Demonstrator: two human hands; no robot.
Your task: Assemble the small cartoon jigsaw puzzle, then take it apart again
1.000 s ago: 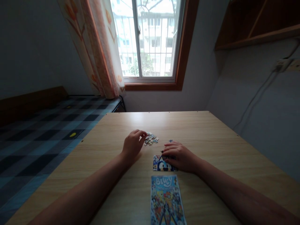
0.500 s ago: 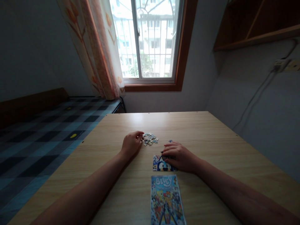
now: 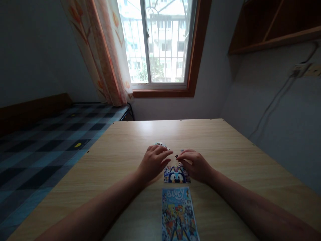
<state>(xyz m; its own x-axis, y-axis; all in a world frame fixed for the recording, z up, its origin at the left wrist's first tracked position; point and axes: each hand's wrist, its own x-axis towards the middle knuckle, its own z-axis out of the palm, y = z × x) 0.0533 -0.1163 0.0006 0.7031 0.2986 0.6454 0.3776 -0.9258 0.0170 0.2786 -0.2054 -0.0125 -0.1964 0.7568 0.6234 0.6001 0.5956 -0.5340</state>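
Between the thumb and fingertips of my right hand (image 3: 197, 164) is a small dark puzzle piece (image 3: 176, 156), held just above the far edge of a partly assembled puzzle (image 3: 177, 175). That puzzle shows a blue cartoon dog face. My left hand (image 3: 154, 162) is to its upper left, fingers apart and nothing seen in them. Behind the left hand lies a pile of loose puzzle pieces (image 3: 160, 144), partly hidden by it. Another loose piece (image 3: 182, 150) shows just beyond my right fingers. Closer to me lies a picture sheet (image 3: 178, 214) marked "Bluey".
The wooden table (image 3: 225, 201) carries all of this. To the left is a bed (image 3: 50, 150) with a checked cover. A window (image 3: 165, 50) with a flowered curtain (image 3: 100, 50) is ahead. A shelf (image 3: 276, 36) hangs on the right wall, with a cable below.
My left hand has moved right and nearer, from the pile toward the right hand, its fingers spreading. My right hand has lifted off the puzzle with the small dark piece, uncovering the dog face.
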